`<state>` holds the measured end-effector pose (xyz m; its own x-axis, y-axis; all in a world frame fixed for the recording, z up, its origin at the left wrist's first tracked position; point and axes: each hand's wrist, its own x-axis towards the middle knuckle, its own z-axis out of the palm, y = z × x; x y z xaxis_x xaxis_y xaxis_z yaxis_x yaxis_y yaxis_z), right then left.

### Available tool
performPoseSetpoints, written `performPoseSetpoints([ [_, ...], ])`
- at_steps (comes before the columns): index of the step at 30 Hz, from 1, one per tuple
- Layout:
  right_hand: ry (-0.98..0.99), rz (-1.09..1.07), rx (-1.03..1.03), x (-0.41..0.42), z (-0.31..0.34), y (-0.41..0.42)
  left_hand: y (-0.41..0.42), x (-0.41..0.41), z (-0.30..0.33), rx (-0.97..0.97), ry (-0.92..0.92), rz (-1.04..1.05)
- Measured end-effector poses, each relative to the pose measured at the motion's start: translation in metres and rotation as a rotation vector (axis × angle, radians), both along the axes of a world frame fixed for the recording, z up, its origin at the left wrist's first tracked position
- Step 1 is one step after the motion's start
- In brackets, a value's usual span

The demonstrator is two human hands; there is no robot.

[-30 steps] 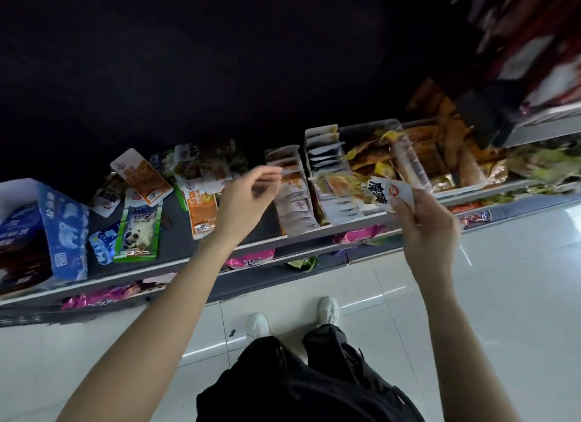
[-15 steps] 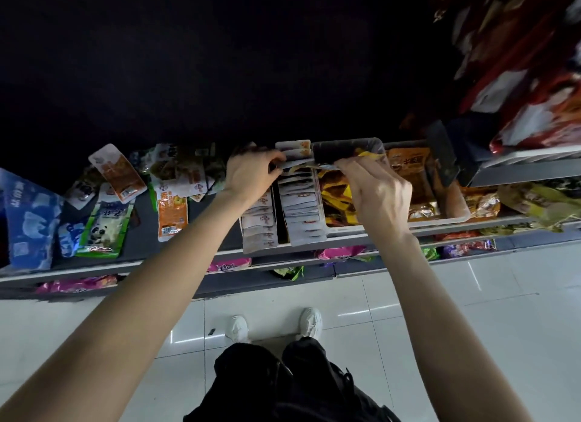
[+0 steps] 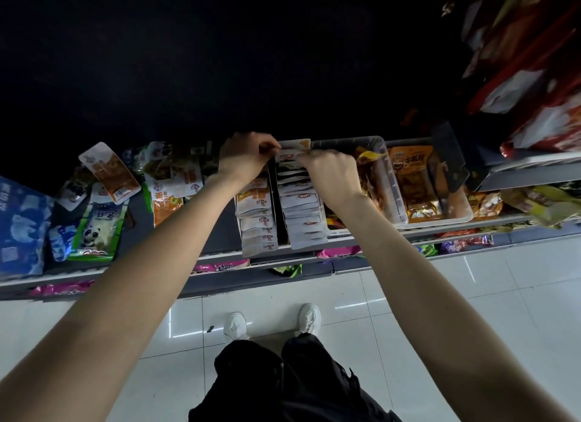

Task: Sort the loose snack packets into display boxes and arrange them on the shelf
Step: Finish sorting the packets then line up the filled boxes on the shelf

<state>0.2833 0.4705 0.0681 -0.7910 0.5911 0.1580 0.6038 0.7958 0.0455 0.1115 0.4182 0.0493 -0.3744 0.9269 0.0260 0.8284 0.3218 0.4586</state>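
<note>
Two rows of white snack packets (image 3: 301, 214) stand on edge in display boxes at the middle of the shelf (image 3: 220, 258). My left hand (image 3: 243, 156) and my right hand (image 3: 330, 176) meet at the far end of the right row. Both pinch the rearmost white packet (image 3: 294, 145), which stands up above the others. The left row (image 3: 256, 220) holds white and orange packets. Loose packets (image 3: 110, 173) lie scattered on the shelf to the left, among them a green panda packet (image 3: 94, 233).
A clear plastic bin (image 3: 393, 182) with yellow and orange packets sits right of the rows, another bin (image 3: 440, 214) beside it. A blue pack (image 3: 22, 226) stands far left. Pink packets (image 3: 220, 267) show on a lower shelf. Red packages (image 3: 534, 76) hang upper right. White floor tiles below.
My right hand carried a white packet from in front of the shelf to the back of the right row. My left hand moved right to the same spot and pinches it too.
</note>
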Motion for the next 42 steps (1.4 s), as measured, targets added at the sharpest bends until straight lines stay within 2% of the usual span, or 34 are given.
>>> performPoseSetpoints([
  [1,-0.026,-0.037,-0.027,-0.005,0.002,0.002,0.0,0.0,0.0,-0.012,0.009,0.003],
  [5,0.08,-0.072,0.021,-0.009,0.005,0.003,-0.001,0.0,-0.003,-0.028,0.133,-0.033],
  [8,-0.072,-0.036,-0.097,-0.017,-0.001,0.0,-0.003,0.001,-0.008,-0.045,0.136,-0.083],
  [11,-0.101,-0.082,-0.099,-0.017,-0.009,0.0,-0.006,-0.001,-0.012,-0.02,0.087,-0.085],
  [13,0.038,-0.116,-0.066,-0.011,-0.009,-0.008,-0.014,-0.003,-0.007,0.028,0.067,-0.045],
  [16,0.453,-0.068,0.005,0.004,-0.002,-0.034,-0.046,-0.008,0.011,0.205,0.0,0.028],
  [17,0.527,-0.027,-0.019,0.006,0.002,-0.049,-0.063,-0.01,0.017,0.296,-0.018,0.06],
  [20,0.592,0.114,-0.171,-0.006,0.005,-0.1,-0.128,-0.02,0.017,0.519,-0.027,0.174],
  [22,0.532,0.205,-0.273,-0.026,-0.005,-0.13,-0.174,-0.033,0.004,0.56,0.021,0.267],
  [26,0.369,0.236,-0.552,-0.085,-0.043,-0.164,-0.247,-0.079,-0.029,0.392,-0.02,0.374],
  [30,0.101,0.15,-0.674,-0.148,-0.087,-0.174,-0.274,-0.128,-0.063,-0.088,-0.226,0.466],
  [32,0.0,0.106,-0.69,-0.177,-0.106,-0.179,-0.273,-0.142,-0.076,-0.23,-0.358,0.464],
  [36,-0.066,-0.014,-0.711,-0.212,-0.129,-0.197,-0.253,-0.155,-0.091,-0.303,-0.457,0.449],
  [39,-0.014,-0.077,-0.71,-0.216,-0.132,-0.209,-0.236,-0.156,-0.102,-0.338,-0.423,0.416],
  [42,0.006,-0.13,-0.743,-0.216,-0.128,-0.214,-0.226,-0.146,-0.11,-0.343,-0.386,0.478],
])
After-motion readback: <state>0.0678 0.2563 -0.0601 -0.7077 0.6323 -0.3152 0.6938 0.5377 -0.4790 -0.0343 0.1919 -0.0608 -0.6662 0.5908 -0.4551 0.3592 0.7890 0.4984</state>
